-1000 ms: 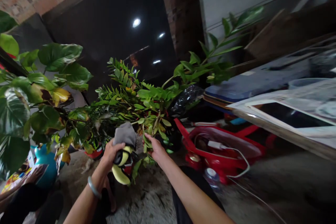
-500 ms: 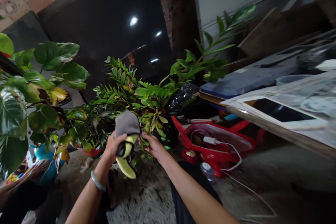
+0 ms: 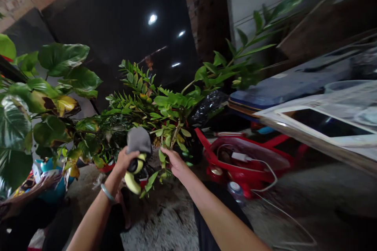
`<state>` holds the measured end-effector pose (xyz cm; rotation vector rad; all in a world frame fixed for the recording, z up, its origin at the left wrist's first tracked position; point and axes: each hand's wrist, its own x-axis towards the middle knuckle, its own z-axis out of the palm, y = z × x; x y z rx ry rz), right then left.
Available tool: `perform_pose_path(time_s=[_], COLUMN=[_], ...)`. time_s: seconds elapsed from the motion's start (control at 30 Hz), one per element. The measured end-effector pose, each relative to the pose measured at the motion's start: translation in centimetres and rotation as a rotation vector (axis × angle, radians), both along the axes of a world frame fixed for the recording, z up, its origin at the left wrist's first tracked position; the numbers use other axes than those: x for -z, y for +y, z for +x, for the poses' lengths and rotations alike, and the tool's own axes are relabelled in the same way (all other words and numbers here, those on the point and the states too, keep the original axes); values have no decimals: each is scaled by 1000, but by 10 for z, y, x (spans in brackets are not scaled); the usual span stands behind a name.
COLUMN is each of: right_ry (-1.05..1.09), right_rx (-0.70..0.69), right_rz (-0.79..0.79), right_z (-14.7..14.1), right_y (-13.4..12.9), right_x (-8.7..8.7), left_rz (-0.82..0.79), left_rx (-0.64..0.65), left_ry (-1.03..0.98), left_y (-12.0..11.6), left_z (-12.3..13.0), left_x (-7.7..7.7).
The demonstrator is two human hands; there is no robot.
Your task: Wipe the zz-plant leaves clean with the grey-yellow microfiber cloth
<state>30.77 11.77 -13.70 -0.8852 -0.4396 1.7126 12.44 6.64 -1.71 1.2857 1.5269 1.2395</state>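
Observation:
My left hand (image 3: 125, 161) is wrapped round a grey-and-yellow object (image 3: 139, 139) with a rounded grey top, a black round part and a curved yellow lower end; I cannot tell its kind. My right hand (image 3: 176, 162) is closed, thumb and fingers pinching a thin leafy stem (image 3: 162, 156) of the green potted plant (image 3: 169, 106). Below the hands, lower leaves (image 3: 150, 182) of that plant hang towards the floor. A bracelet (image 3: 107, 193) circles my left wrist.
Broad-leaved foliage (image 3: 63, 60) fills the left side. A co-worker's hand (image 3: 48, 180) is beside a blue object (image 3: 54, 194) at lower left. To the right are a red bag (image 3: 250, 166) with a white cable, a plastic bottle (image 3: 236, 191) and a cluttered table (image 3: 294, 133).
My left hand has shifted slightly left and down with the grey-and-yellow object, which has turned. The right hand has moved a little right, still at the plant. The view has shifted slightly.

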Motion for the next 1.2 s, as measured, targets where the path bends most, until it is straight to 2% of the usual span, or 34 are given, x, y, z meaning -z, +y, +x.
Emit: perform_pose_path(time_s=[0.07,0.1,0.17,0.23,0.3,0.37,0.43,0.5,0.57,0.63,0.7,0.77,0.83,0.9,0.97,1.03,1.13,1.2], right_ry=[-21,-28,-33,-37,-47,-59,-68,-74,-77,-79,-81,-88,-98,-103,-100,-96,-97,-99], right_rx=[15,19,18,17,17,20,28,37,37,30,23,17,13,9,8,13,20,21], right_rz=[-26,-38,-43,-41,-46,-57,-70,-79,-83,-80,-78,-77,-76,-71,-65,-61,-58,-50], right_z=[-6,-8,-9,-10,-10,-12,-14,-15,-14,-10,-4,0,1,-1,-5,-8,-8,-6], right_y=[0,0,1,1,2,1,0,-1,-2,-2,-2,-2,-2,-3,-3,-4,-4,-4], right_x=[2,3,5,5,3,0,-3,-4,-3,-1,1,2,2,2,1,0,0,1], left_rz=[-154,-185,-150,-5,170,282,247,85,-77,-170,-185,-96,81,220,208,63,-172,-222], left_rx=[125,155,141,52,-42,-101,-118,-87,-31,42,84,69,-13,-128,-206,-188,-26,86], left_ry=[16,-2,-53,-87,-107,-125,-137,-145,-151,-179,-217,-231,-194,-142,-114,-103,-57,-52], left_y=[-24,-35,-48,-44,-25,-4,9,3,-19,-47,-67,-69,-53,-29,-11,-11,-42,-66], left_z=[-5,-9,-17,-20,-18,-12,-4,2,4,3,-3,-13,-27,-42,-51,-53,-44,-37], left_x=[10,9,-8,-34,-54,-59,-44,-19,3,10,-4,-33,-62,-78,-72,-49,-14,-12])
